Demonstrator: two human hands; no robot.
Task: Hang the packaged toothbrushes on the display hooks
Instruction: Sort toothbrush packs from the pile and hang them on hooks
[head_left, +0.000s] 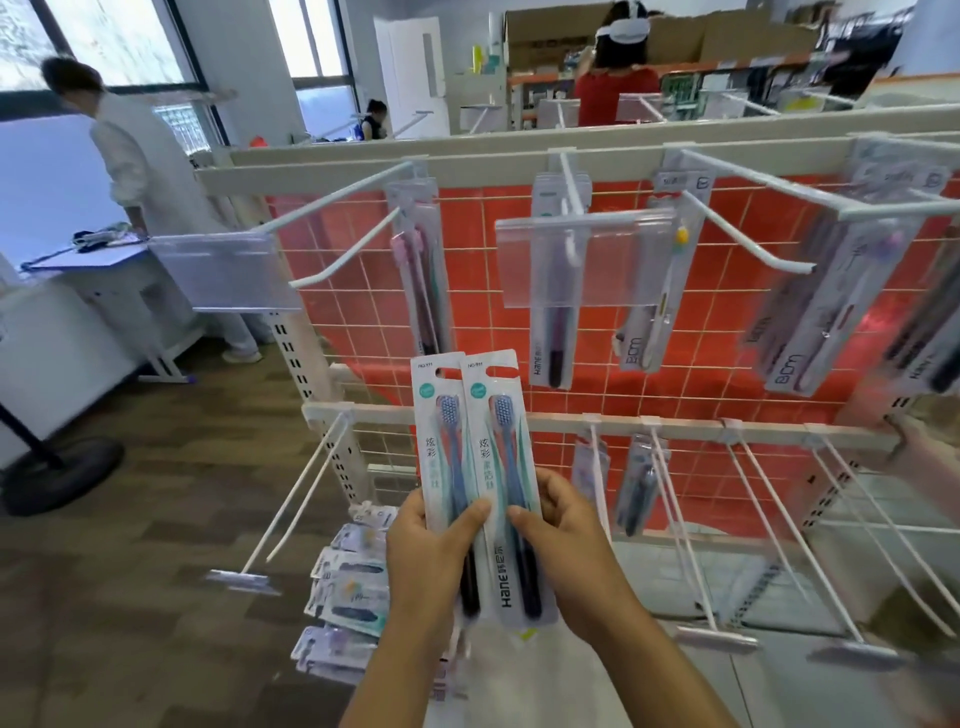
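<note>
Held packs (470, 447) partly covered by fingers (474, 513), right-edge packs (924, 312) blurred, cropped

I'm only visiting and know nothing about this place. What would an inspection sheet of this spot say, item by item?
Surface: wire display rack with orange backing; white hooks in two rows, several bare.
Job's things: two toothbrush packs held upright, overlapping, not yet hung; hung packs on other hooks.
Clutter: heap of loose packs low beside the rack's left post.
Grippers: left hand and right hand grip the held packs' lower halves, thumbs in front.
Cables: nothing seen.
Surroundings: wooden floor; person in white at a table; person in red with a headset beyond the rack.
</note>
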